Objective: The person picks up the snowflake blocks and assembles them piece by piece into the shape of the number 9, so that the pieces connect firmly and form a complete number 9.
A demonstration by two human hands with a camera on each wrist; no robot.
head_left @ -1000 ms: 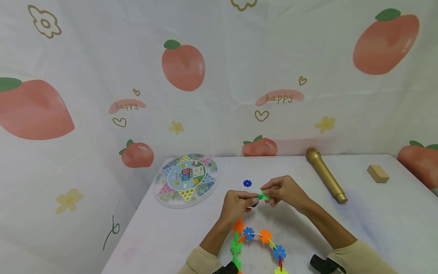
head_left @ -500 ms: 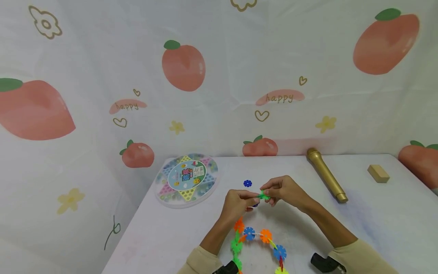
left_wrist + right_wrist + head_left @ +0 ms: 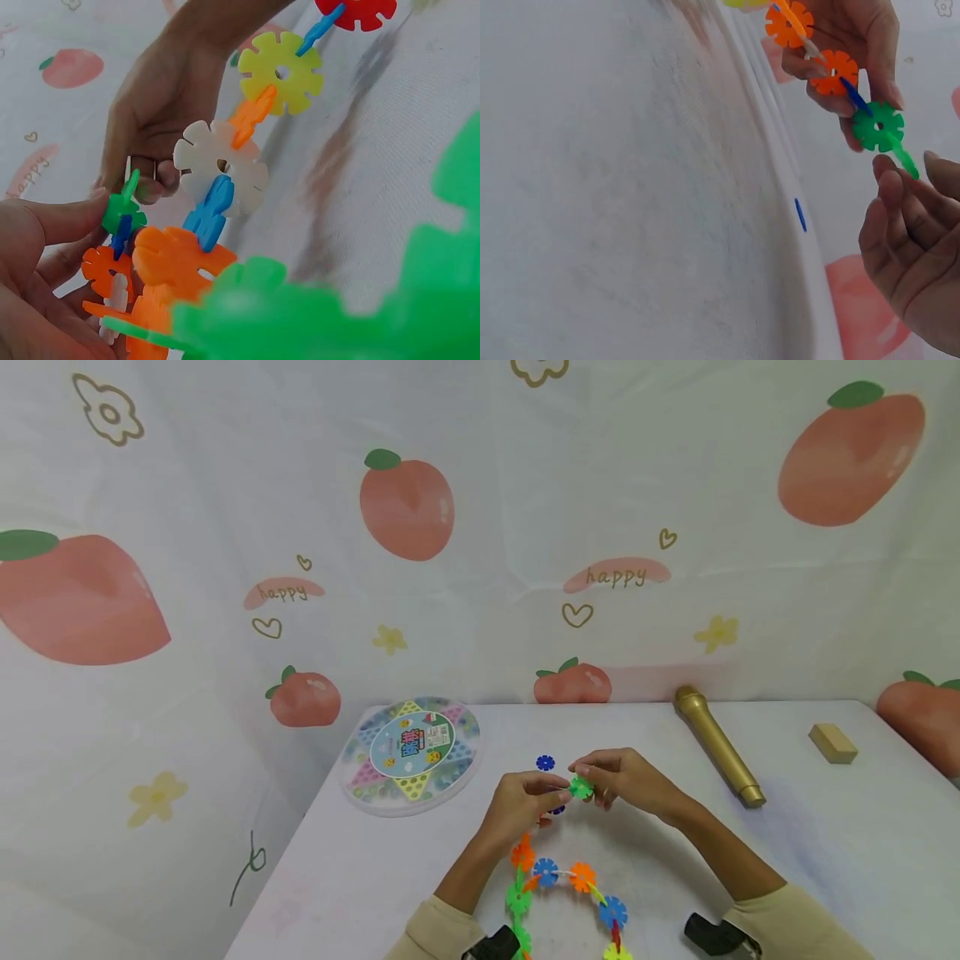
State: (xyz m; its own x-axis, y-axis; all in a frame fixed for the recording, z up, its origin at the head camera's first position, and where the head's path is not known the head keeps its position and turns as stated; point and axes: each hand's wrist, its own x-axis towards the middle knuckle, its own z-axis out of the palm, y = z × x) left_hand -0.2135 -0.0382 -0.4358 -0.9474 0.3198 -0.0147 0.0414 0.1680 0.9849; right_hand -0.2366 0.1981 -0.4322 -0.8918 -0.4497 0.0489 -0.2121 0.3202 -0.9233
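My left hand (image 3: 516,806) pinches the end of a chain of slotted plastic snowflake discs, its thumb at a dark green disc (image 3: 877,126). A lighter green disc (image 3: 904,156) is slotted crosswise into that one. Close around this lighter disc are the fingertips of my right hand (image 3: 633,783), thumb and forefinger slightly apart beside it. Below the dark green disc the chain carries a dark blue disc (image 3: 121,236) and an orange disc (image 3: 101,268). Other linked discs, such as a white disc (image 3: 217,169) and a yellow disc (image 3: 281,73), show in the left wrist view.
A loose blue disc (image 3: 545,762) lies on the white table (image 3: 337,877) beyond my hands. At the back left is a round Chinese checkers box (image 3: 411,756). A gold microphone (image 3: 718,746) and a wooden block (image 3: 833,743) lie to the right.
The lighter green disc now shows its face in the head view. My right fingertips have loosened from it, while my left hand stays almost in place.
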